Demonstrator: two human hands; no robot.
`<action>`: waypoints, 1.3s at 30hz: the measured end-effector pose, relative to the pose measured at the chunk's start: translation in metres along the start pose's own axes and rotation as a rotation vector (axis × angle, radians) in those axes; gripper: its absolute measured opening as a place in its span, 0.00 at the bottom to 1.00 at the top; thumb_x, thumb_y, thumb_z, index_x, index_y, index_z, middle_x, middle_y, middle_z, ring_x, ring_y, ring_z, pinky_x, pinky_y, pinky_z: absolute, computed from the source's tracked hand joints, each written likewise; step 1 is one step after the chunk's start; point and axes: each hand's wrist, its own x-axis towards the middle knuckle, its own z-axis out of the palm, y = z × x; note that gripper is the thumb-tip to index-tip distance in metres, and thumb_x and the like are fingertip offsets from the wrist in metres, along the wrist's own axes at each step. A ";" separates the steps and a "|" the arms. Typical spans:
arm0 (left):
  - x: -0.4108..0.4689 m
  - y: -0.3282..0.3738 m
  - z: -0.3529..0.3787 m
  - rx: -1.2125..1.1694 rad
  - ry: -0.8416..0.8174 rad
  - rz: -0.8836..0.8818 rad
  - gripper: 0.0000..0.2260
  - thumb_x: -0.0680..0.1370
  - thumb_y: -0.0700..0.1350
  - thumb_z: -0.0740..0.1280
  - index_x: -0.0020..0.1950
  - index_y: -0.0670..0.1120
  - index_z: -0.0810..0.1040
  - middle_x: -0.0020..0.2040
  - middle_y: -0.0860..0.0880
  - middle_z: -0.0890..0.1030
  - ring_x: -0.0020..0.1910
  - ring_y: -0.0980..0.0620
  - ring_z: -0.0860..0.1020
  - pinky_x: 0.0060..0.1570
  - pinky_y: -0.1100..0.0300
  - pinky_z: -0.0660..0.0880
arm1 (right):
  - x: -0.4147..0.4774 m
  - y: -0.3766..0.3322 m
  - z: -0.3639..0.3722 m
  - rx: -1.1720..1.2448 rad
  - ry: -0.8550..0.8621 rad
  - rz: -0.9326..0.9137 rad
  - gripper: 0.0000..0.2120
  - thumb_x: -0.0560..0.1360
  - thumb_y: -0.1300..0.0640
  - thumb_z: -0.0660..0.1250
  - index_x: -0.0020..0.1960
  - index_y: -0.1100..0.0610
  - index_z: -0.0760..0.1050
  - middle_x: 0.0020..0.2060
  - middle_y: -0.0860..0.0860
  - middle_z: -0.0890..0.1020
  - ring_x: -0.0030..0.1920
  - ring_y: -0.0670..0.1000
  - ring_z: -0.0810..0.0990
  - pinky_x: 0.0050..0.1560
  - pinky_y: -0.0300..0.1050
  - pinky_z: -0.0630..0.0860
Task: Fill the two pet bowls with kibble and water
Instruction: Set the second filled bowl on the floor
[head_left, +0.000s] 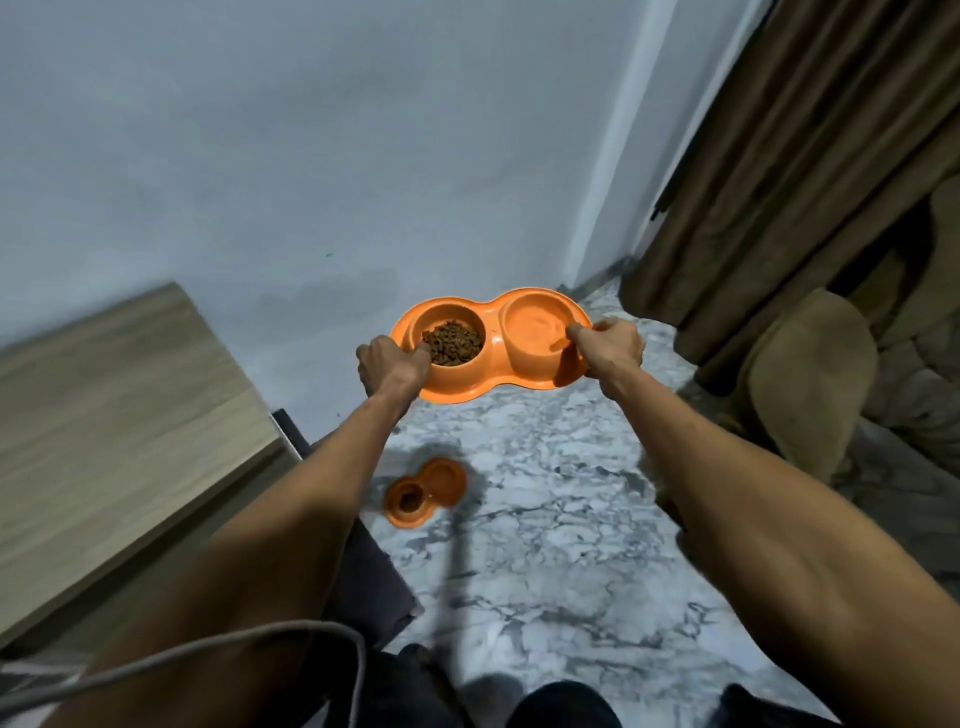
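Observation:
I hold an orange double pet bowl in the air over the marble floor, near the wall. Its left cup is full of brown kibble. Its right cup looks glossy inside, and I cannot tell for sure whether it holds water. My left hand grips the left end of the tray, thumb on the rim by the kibble. My right hand grips the right end, thumb inside the right cup's rim. A smaller orange double-bowl shape shows on the shiny floor below, possibly a reflection.
A wooden cabinet top fills the left side. Brown curtains hang at the right, with beige padded furniture below them. A dark mat lies beside the cabinet. A grey cable crosses the bottom left.

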 end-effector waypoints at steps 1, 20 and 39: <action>0.009 0.007 0.011 0.008 0.002 -0.007 0.19 0.76 0.52 0.69 0.54 0.36 0.78 0.59 0.37 0.76 0.53 0.37 0.78 0.42 0.52 0.71 | 0.016 0.000 0.002 -0.004 -0.003 0.005 0.11 0.67 0.50 0.73 0.38 0.55 0.75 0.42 0.55 0.80 0.48 0.60 0.81 0.50 0.60 0.82; 0.182 -0.086 0.336 0.014 0.175 -0.314 0.26 0.66 0.58 0.62 0.49 0.36 0.78 0.47 0.34 0.80 0.49 0.34 0.79 0.47 0.46 0.76 | 0.352 0.171 0.184 -0.201 -0.387 0.015 0.28 0.67 0.48 0.73 0.64 0.57 0.76 0.54 0.55 0.81 0.54 0.56 0.79 0.54 0.50 0.77; 0.303 -0.389 0.681 0.043 0.153 -0.528 0.24 0.68 0.54 0.67 0.51 0.34 0.80 0.49 0.34 0.82 0.51 0.36 0.79 0.49 0.47 0.76 | 0.526 0.554 0.425 -0.390 -0.464 0.074 0.20 0.66 0.50 0.73 0.54 0.58 0.80 0.45 0.54 0.83 0.48 0.56 0.82 0.53 0.52 0.80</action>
